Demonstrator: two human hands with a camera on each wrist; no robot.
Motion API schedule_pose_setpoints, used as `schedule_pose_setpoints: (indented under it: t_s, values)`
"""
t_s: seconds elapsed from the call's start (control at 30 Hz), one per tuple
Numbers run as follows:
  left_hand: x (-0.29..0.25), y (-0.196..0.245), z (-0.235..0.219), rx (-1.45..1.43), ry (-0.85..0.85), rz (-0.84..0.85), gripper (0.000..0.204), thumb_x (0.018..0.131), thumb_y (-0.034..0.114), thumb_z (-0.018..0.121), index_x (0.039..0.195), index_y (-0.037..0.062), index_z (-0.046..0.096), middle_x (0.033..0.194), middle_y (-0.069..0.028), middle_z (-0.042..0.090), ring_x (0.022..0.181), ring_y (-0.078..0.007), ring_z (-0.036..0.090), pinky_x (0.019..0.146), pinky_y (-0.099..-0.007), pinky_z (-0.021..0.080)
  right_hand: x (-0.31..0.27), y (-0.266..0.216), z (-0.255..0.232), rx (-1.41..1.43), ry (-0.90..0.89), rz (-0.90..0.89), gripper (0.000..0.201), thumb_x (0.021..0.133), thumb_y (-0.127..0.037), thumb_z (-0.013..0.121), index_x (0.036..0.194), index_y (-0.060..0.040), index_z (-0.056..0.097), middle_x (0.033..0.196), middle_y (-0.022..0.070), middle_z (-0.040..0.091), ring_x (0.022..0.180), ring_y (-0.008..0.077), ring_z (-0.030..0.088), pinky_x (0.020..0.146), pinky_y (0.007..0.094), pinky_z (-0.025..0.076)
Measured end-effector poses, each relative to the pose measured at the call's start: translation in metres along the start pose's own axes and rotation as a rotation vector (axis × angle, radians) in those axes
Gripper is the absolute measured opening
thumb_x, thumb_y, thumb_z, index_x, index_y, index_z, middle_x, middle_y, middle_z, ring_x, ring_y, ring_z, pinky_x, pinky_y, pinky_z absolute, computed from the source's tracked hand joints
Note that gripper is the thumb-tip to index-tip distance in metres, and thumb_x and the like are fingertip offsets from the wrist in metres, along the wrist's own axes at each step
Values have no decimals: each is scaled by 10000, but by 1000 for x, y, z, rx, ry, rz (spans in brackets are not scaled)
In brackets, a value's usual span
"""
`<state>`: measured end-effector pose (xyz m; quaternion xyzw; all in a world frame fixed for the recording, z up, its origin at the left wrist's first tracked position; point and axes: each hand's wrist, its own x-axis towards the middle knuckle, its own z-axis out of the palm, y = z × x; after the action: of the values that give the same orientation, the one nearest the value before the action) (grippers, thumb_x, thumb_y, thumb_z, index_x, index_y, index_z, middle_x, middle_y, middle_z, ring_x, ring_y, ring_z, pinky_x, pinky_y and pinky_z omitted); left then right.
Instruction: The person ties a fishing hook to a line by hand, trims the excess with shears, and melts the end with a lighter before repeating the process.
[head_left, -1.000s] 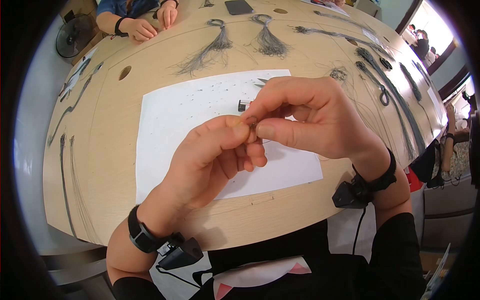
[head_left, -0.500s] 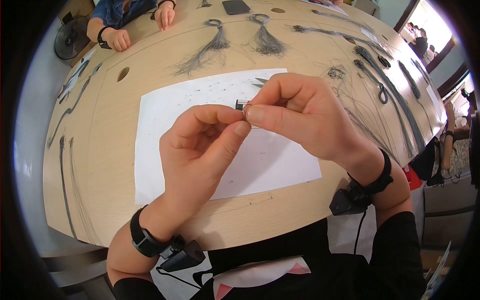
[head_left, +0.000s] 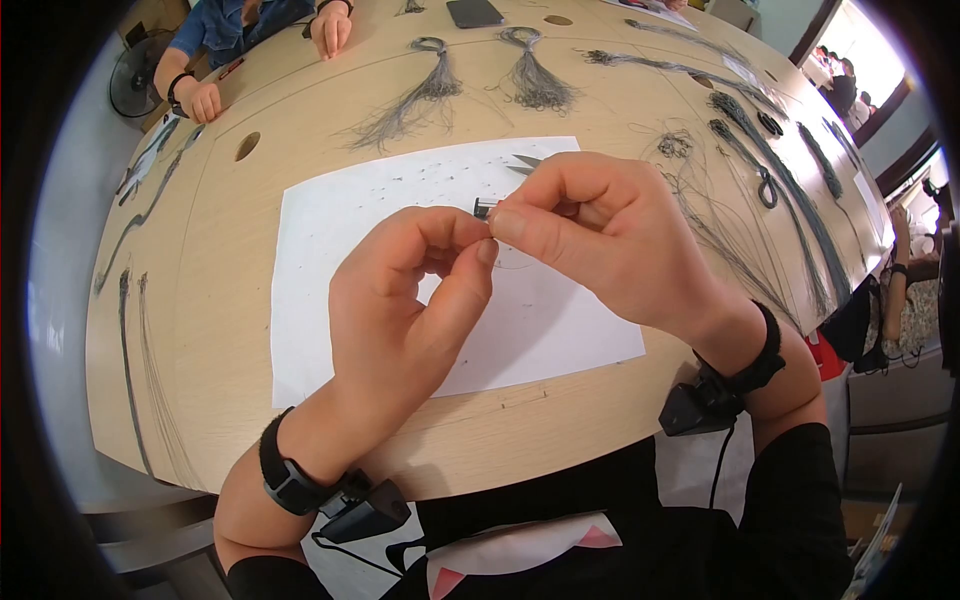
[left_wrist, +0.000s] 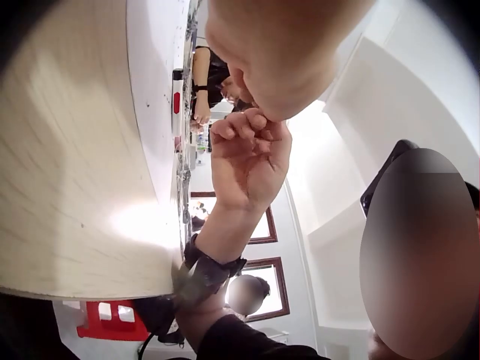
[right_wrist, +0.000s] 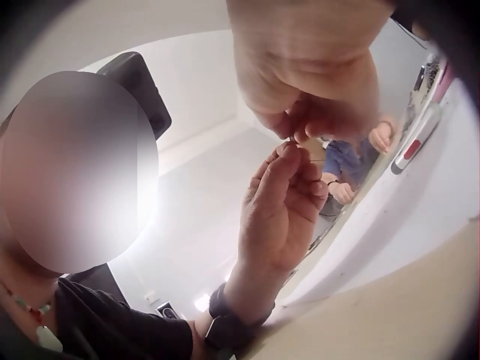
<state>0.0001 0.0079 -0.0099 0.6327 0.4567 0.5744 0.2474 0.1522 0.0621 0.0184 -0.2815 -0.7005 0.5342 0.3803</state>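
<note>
Pinching something very fine between thumb and forefinger, the left hand (head_left: pixel 400 300) is raised above the white sheet (head_left: pixel 330 250) on the bench (head_left: pixel 200 300), its other fingers curled loosely into the palm. The right hand (head_left: pixel 600 240) meets it fingertip to fingertip, its thumb and forefinger pressed together on the same spot. What they hold is a thin strand (right_wrist: pixel 291 139) (barely a dark hairline in the right wrist view, and too fine to make out from the head camera). It sits right where the two pinches touch, above the middle of the sheet.

Just beyond the fingertips, on the far part of the sheet, lies a small dark clip (head_left: pixel 484 207), and just right of it the tips of small scissors (head_left: pixel 524 162) show past the right hand's knuckles. Tiny dark specks dot the far half of the sheet.

Farther off on the bench lie tasselled bundles of grey fibre (head_left: pixel 420 95), one with a loop at its far end, and long dark strands (head_left: pixel 790 200) run along the right side. A dark phone (head_left: pixel 474 13) rests at the far edge. At the far left, another person's hands (head_left: pixel 205 100) rest on the bench. Both of the wearer's wrists carry black straps with small cameras.
</note>
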Motion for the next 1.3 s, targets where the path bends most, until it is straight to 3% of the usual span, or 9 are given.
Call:
schedule_pose_setpoints:
  t_s: [0.17,0.3,0.47,0.7,0.9,0.97,1.1,1.17,1.3]
  values:
    - [-1,4,0,-218,-61,-198,99,779,60,561,828,-23,540,714,-12,562,629,-59,503,586,-193,427,-1,-3,0,-82,29,39,167,739,-149,616,727,16,591,627,38,592,556,52,519,506,177,410]
    - [-1,3,1,-128,-65,-215,98,772,61,566,826,-17,543,709,-19,564,623,-65,507,586,-195,428,1,2,2,-45,22,77,184,723,-165,621,707,16,591,610,41,590,550,54,522,512,185,415]
    - [-1,-3,1,-22,-74,-166,94,755,59,577,818,-5,549,699,-37,562,614,-86,517,586,-207,433,3,2,0,-240,38,97,204,707,-193,595,671,8,597,550,17,564,492,36,475,466,177,342]
    - [-1,-5,2,-6,-56,-81,107,740,47,599,830,2,561,720,-40,574,621,-84,522,585,-207,436,4,3,0,-170,72,149,202,714,-192,580,662,3,598,509,-17,520,473,14,426,450,166,305]
    - [-2,3,1,-187,-118,-233,100,763,51,592,840,-7,567,758,-25,581,648,-76,520,607,-194,427,2,-3,1,4,4,171,168,747,-119,552,729,45,585,602,27,587,505,23,470,440,151,342]
    - [-2,4,0,-371,-127,-346,101,782,62,576,850,-13,569,767,-25,582,674,-79,521,623,-195,420,2,-2,0,91,-11,129,162,759,-95,549,756,65,575,651,53,607,536,46,514,474,162,399]
    - [1,5,-1,-435,-109,-443,120,796,94,565,857,-9,574,765,-33,584,695,-85,523,622,-200,413,3,5,-1,62,-6,82,160,763,-105,563,764,53,584,668,55,609,579,60,541,511,173,427]
    - [2,4,-1,-447,-97,-457,125,820,132,534,852,17,570,752,-38,576,691,-101,526,610,-197,395,4,11,-3,-19,-29,-114,151,757,-115,577,781,33,597,696,61,610,607,75,545,531,190,431]
    - [3,5,-2,-469,-97,-474,117,820,130,536,849,23,571,739,-37,572,688,-101,521,618,-199,394,6,7,-11,-278,-55,-294,131,745,-111,586,798,7,608,694,64,599,601,101,540,536,216,429]
